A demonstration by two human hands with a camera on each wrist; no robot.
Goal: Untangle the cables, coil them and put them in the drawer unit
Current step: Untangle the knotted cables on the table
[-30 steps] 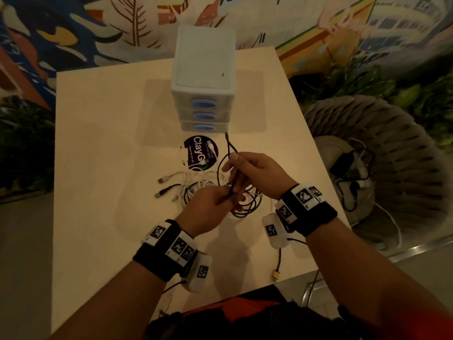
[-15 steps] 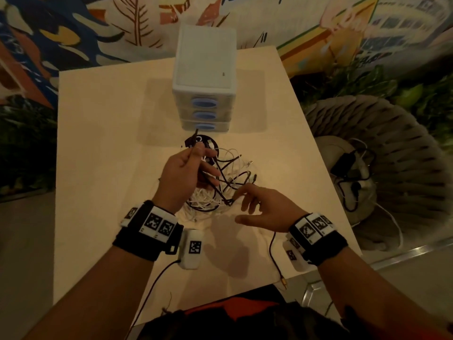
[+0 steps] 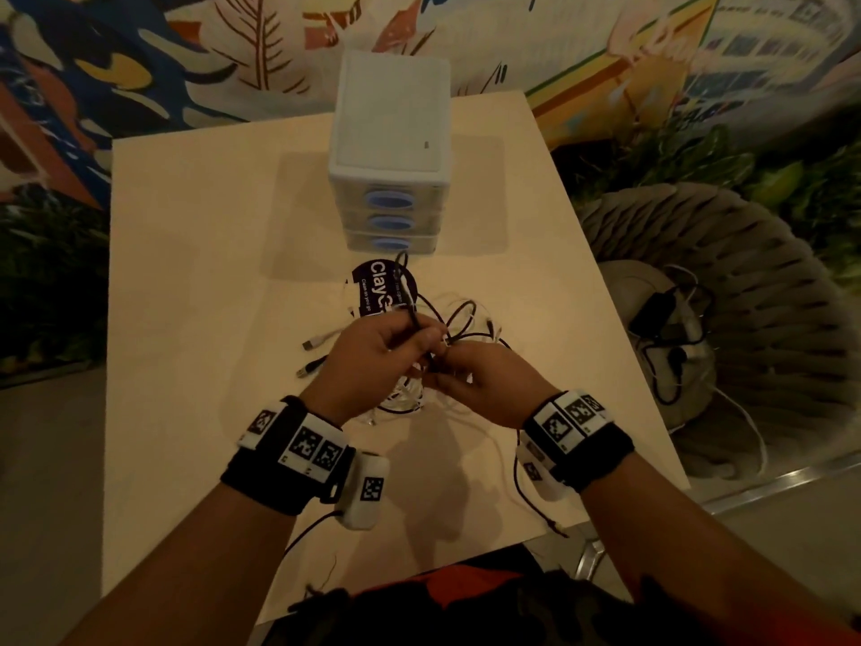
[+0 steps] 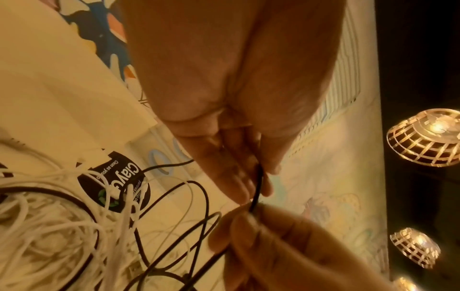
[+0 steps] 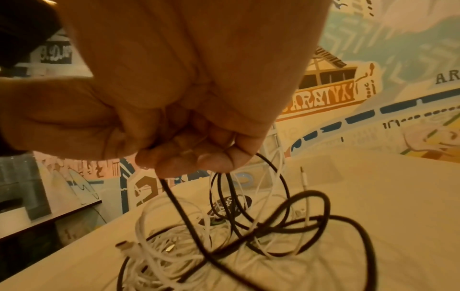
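Observation:
A tangle of black cable (image 3: 459, 319) and white cables (image 3: 405, 394) lies on the beige table (image 3: 195, 272), in front of the white three-drawer unit (image 3: 391, 146), whose drawers are all closed. My left hand (image 3: 414, 333) pinches the black cable (image 4: 259, 183) near one end; that end sticks up toward the drawer unit. My right hand (image 3: 447, 366) touches the left one and grips the same black cable (image 5: 174, 193) just below, fingers curled round it. Loops of black and white cables (image 5: 224, 226) hang from the hands down to the pile.
A round dark "ClayGo" sticker (image 3: 379, 289) lies between the tangle and the drawers. Two loose plug ends (image 3: 317, 340) point left of the pile. A wicker chair (image 3: 745, 319) holding a charger and cords stands right of the table. The table's front edge is close to my body.
My right hand, open and apart half a second ago, has closed on the black cable beside my left hand. The left hand has dropped back from near the sticker, still holding the cable.

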